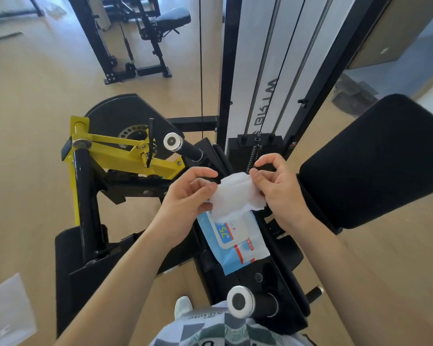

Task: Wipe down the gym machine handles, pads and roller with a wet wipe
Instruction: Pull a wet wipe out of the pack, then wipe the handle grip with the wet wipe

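Observation:
A crumpled white wet wipe (236, 196) hangs between my two hands above the machine. My left hand (188, 198) pinches its left edge and my right hand (278, 186) pinches its upper right edge. Directly below lies a blue and white wipe pack (238, 243) on the machine's black seat. One chrome-capped black handle (183, 146) sticks out beyond my left hand. A second chrome-capped handle (253, 303) sits near my body. A large black back pad (375, 166) fills the right side. The yellow lever arm (115, 148) carries a black roller bar (85, 196) at left.
The weight stack (255, 148) with its white guard and cables stands behind my hands. Another black machine with a padded seat (173, 20) is farther back on the wooden floor. A clear plastic sheet (8, 313) lies at bottom left. My shoe (183, 307) shows below.

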Motion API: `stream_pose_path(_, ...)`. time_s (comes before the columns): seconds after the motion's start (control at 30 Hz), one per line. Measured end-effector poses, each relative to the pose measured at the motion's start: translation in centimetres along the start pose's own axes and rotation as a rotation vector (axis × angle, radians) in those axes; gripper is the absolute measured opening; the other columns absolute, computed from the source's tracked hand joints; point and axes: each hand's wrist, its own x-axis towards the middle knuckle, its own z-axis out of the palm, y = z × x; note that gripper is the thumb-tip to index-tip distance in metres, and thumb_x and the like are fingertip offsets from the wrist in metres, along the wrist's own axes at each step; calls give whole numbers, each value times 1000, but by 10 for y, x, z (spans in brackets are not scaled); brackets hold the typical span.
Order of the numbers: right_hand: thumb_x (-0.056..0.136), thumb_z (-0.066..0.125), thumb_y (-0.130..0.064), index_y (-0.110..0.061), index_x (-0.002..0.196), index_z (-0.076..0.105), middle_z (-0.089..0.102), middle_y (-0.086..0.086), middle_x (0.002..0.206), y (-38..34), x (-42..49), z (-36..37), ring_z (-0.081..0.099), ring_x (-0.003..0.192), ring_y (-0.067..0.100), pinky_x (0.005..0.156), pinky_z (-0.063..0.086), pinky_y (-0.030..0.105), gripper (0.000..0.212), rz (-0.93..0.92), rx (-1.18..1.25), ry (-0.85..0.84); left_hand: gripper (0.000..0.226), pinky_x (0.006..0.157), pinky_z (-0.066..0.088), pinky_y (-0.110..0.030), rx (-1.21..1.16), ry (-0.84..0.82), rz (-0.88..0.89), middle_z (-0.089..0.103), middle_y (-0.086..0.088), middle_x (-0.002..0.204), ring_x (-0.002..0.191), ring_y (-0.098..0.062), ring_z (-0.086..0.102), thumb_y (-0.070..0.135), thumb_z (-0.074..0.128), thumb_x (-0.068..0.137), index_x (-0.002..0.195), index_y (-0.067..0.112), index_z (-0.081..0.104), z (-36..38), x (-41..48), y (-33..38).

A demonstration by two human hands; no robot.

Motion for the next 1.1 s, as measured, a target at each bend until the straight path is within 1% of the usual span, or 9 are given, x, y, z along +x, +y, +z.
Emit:
stream_pose_path(0.13,101,59,-15,-17,103,61,68,3,84,1,-3,0,66,79,18,65,56,28,3,11,106,-75,10,81,59,-36,-85,70,71,62,-7,90,89,-22,64,7,61,99,105,11,66,0,-4,-2)
stream_pose_path(0.23,91,69,-25,-14,113,67,72,3,99,-1,-5,-4,71,95,21,75,60,32,24,58,204,-181,14,83,61,-35,-31,120,130,70,-3,98,94,-22,69,1,61,98,106,8,69,-3,-3,-2)
stream_pose_path(0.4,84,80,-8,-21,131,64,66,-2,123,-5,-6,-8,66,115,16,91,61,33,52,-69,-211,-301,30,85,62,-32,258,22,241,77,-3,111,104,-19,74,-1,74,87,116,7,74,-19,-6,4)
stream_pose_path(0.53,88,78,-12,-22,116,71,66,-10,110,-5,-3,-3,65,106,10,85,60,27,31,-200,-405,-241,38,82,62,-23,716,64,306,76,8,106,94,-6,74,12,86,79,116,17,76,-18,-5,-6)
stream_pose_path(0.67,88,78,-17,-27,95,72,63,-13,95,-6,2,2,62,94,3,76,55,15,14,-280,-488,-188,18,69,52,-13,789,126,343,72,14,93,83,-4,66,18,79,88,105,21,79,-18,-1,-14)
stream_pose_path(0.8,88,78,-15,-27,90,72,61,-12,90,-2,13,5,60,89,3,74,52,11,13,-333,-548,-142,15,64,46,-11,715,220,345,59,15,84,77,-4,56,13,76,90,102,22,77,-26,2,-18)
stream_pose_path(0.9,90,76,-16,-22,91,75,61,-11,84,0,32,18,57,86,-4,69,46,4,6,-364,-596,-27,12,61,54,-18,617,352,285,65,12,76,71,-8,63,16,69,96,103,23,76,-27,9,-21)
stream_pose_path(1.0,93,73,-16,-18,97,74,63,-12,80,-1,53,40,62,79,-5,63,48,4,4,-347,-547,34,7,66,63,-29,356,476,134,76,3,87,76,-14,74,22,66,99,102,19,72,-20,21,-17)
stream_pose_path(1.1,95,70,-11,-18,102,69,68,-3,94,-1,70,63,73,74,9,61,58,16,10,-143,-299,31,13,80,63,-32,3,573,-46,78,-1,98,89,-11,76,23,71,96,108,18,70,-13,38,-13)
